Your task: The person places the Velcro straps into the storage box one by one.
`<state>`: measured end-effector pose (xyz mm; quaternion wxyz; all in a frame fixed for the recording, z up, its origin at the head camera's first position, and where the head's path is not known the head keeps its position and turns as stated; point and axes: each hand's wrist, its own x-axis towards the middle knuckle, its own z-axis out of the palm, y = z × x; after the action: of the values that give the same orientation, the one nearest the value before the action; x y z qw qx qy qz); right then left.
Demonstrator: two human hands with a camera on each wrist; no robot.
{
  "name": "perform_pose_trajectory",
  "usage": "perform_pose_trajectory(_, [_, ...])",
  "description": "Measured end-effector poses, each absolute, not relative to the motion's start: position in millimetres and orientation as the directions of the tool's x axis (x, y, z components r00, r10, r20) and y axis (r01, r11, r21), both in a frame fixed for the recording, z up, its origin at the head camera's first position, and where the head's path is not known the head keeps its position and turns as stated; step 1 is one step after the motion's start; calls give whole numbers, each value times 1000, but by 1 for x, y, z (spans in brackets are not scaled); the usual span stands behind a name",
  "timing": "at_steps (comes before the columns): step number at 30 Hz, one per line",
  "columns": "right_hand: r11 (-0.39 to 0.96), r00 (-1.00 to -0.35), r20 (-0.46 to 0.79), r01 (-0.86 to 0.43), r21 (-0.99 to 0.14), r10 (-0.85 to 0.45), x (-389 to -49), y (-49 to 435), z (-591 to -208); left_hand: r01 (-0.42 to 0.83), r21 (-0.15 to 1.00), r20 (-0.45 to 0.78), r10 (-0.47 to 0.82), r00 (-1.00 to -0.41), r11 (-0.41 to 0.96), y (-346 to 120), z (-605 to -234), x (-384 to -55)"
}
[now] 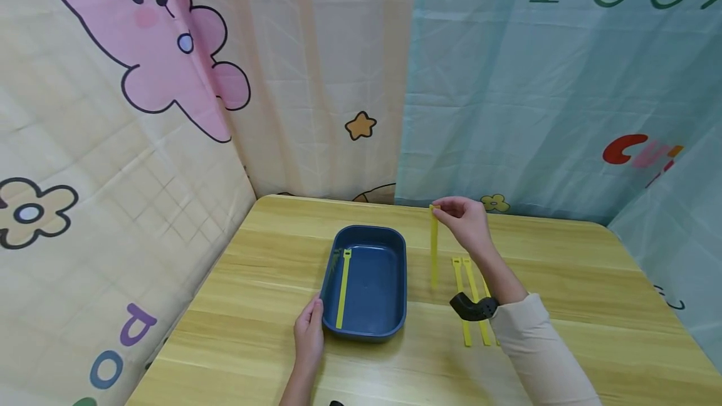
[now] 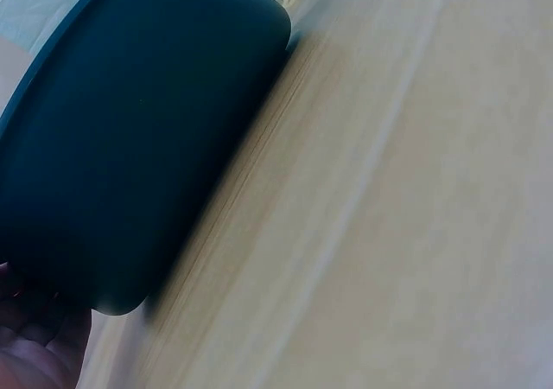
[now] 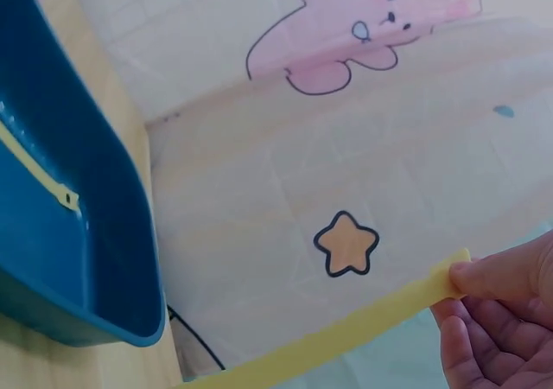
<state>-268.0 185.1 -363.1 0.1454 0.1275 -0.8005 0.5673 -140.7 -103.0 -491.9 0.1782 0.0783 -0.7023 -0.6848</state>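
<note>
My right hand (image 1: 467, 223) pinches one end of a yellow cable strap (image 1: 434, 249) between thumb and fingertips. The strap hangs straight down above the table, to the right of a blue plastic box (image 1: 372, 334). Inside the box, a strap with a slotted head (image 1: 343, 290) lies along the left side. At the near left corner my left hand (image 1: 309, 333) holds the box by its edge; in the left wrist view its fingers (image 2: 43, 337) lie against the box wall. In the right wrist view, the pinched strap (image 3: 346, 333) extends down and left from the right fingers.
Several more yellow straps (image 1: 467, 334) lie side by side on the wooden table (image 1: 254, 306), partly hidden under my right forearm. A black wrist camera mount (image 1: 472, 307) sits on that wrist. Printed curtains (image 1: 316, 80) hang behind and beside the table.
</note>
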Motion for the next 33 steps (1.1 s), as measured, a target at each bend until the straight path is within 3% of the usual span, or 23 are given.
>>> perform_pose_trajectory(5, [339,-929,370,-353,-872,-15,-231,160,-314,135,990,143,-348,-926,48,-104,-494,-141])
perform_pose_trajectory(11, [237,-924,382,-366,-900,26,-226,150,-302,139,988,153,-352,-923,65,-105,-495,-141])
perform_pose_trajectory(18, [97,-905,425,-420,-902,27,-246,142,-329,139,989,148,-358,-922,51,-103,-494,-141])
perform_pose_trajectory(20, [14,-891,454,-454,-891,-2,-278,148,-368,133,990,143,-356,-924,51,-103,-494,-142])
perform_pose_trajectory(25, [-22,-910,415,-414,-910,-25,-322,151,-424,128,990,138,-345,-928,50,-103,-495,-142])
perform_pose_trajectory(29, [73,-944,329,-328,-942,4,-322,143,-436,126,991,134,-345,-929,45,-103,-494,-142])
perform_pose_trajectory(33, [50,-953,302,-302,-952,-7,-299,127,-423,117,993,122,-335,-934,33,-103,-493,-141])
